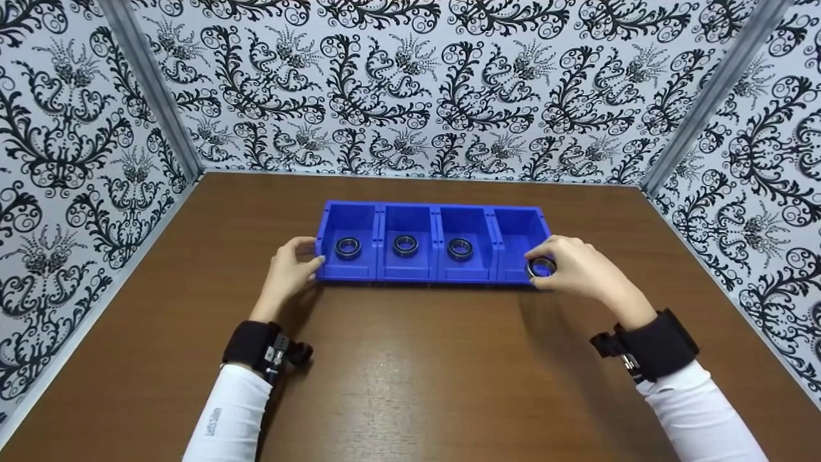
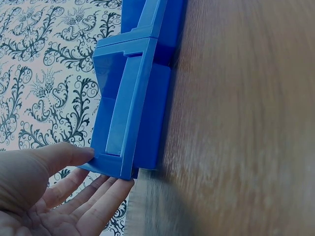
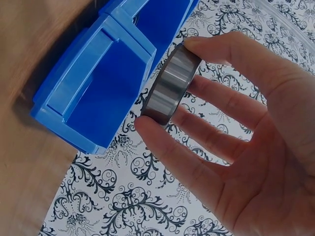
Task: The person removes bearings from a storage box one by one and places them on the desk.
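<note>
A blue bin row (image 1: 406, 273) with several compartments stands on the table. One ball bearing lies in each of the three left compartments: the leftmost bearing (image 1: 348, 248), the second bearing (image 1: 405, 246) and the third bearing (image 1: 460, 249). My left hand (image 1: 292, 269) grips the bin row's left end wall, thumb on the inner side and fingers outside. Between thumb and fingertip my right hand (image 1: 577, 266) pinches another bearing (image 3: 170, 86) by its steel outer edge. That bearing is tilted, overlapping the front right corner of the rightmost compartment (image 3: 106, 88) in the head view.
The brown wooden table (image 1: 410, 372) stretches in front of the bin row. Patterned panels (image 1: 410, 90) enclose it at the back and both sides, with grey corner posts (image 1: 157, 90). Each wrist wears a black strap (image 1: 657, 346) with a small camera.
</note>
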`<action>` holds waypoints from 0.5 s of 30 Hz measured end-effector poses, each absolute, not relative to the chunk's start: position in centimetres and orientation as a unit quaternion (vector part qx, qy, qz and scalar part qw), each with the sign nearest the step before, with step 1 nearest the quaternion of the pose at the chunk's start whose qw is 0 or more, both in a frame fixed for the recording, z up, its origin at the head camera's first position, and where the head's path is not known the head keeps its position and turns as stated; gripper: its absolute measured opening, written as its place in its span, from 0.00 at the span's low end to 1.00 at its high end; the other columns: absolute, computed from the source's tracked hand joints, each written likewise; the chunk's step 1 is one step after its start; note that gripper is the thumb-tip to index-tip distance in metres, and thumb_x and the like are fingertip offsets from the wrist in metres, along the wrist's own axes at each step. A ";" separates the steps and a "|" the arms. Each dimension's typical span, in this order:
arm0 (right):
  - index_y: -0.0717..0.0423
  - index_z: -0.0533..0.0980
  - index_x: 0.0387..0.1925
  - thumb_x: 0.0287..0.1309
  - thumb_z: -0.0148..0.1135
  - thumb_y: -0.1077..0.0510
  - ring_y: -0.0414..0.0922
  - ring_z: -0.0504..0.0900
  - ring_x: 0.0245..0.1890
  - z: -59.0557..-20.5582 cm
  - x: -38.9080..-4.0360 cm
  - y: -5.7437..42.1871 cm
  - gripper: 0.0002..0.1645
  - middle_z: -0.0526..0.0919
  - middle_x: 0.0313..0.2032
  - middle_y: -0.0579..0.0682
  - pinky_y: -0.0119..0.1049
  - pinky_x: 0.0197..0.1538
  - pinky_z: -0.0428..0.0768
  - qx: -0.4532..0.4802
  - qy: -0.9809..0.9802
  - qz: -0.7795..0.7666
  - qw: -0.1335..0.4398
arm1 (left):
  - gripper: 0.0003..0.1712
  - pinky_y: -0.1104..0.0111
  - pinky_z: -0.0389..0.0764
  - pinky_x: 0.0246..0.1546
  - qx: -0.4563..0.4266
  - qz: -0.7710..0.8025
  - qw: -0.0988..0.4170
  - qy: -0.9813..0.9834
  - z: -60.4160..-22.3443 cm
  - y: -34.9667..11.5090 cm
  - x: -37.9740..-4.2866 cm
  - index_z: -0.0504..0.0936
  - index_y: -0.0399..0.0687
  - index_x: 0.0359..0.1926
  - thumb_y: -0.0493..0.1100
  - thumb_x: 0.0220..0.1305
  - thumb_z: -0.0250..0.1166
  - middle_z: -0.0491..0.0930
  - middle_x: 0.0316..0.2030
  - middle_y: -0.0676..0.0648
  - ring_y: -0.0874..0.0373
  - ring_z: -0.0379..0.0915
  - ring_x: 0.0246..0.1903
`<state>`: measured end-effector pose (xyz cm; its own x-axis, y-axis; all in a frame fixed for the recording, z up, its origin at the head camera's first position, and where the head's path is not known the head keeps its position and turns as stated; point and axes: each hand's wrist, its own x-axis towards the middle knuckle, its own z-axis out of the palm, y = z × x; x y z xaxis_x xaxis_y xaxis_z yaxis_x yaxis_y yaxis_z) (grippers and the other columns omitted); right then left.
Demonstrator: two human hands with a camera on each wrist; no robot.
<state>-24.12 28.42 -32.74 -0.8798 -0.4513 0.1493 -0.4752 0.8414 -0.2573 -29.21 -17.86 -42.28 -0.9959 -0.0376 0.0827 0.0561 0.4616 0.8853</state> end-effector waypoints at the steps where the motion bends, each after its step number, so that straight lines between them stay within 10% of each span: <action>1: 0.63 0.87 0.48 0.54 0.72 0.61 0.59 0.85 0.47 -32.8 -24.0 28.4 0.19 0.87 0.45 0.60 0.59 0.45 0.83 0.243 -0.958 0.145 0.042 | 0.27 0.59 0.88 0.48 -0.006 -0.519 0.046 -0.854 -42.3 -17.9 -29.2 0.72 0.28 0.68 0.34 0.73 0.65 0.77 0.62 0.28 0.36 0.78 0.61; 15: 0.61 0.88 0.48 0.54 0.72 0.61 0.58 0.86 0.47 -33.4 -22.9 28.5 0.18 0.87 0.44 0.57 0.59 0.46 0.84 0.248 -0.956 0.154 0.039 | 0.26 0.69 0.87 0.41 -0.006 -0.522 0.040 -0.852 -42.1 -17.8 -29.0 0.72 0.29 0.68 0.34 0.74 0.64 0.77 0.63 0.28 0.38 0.78 0.60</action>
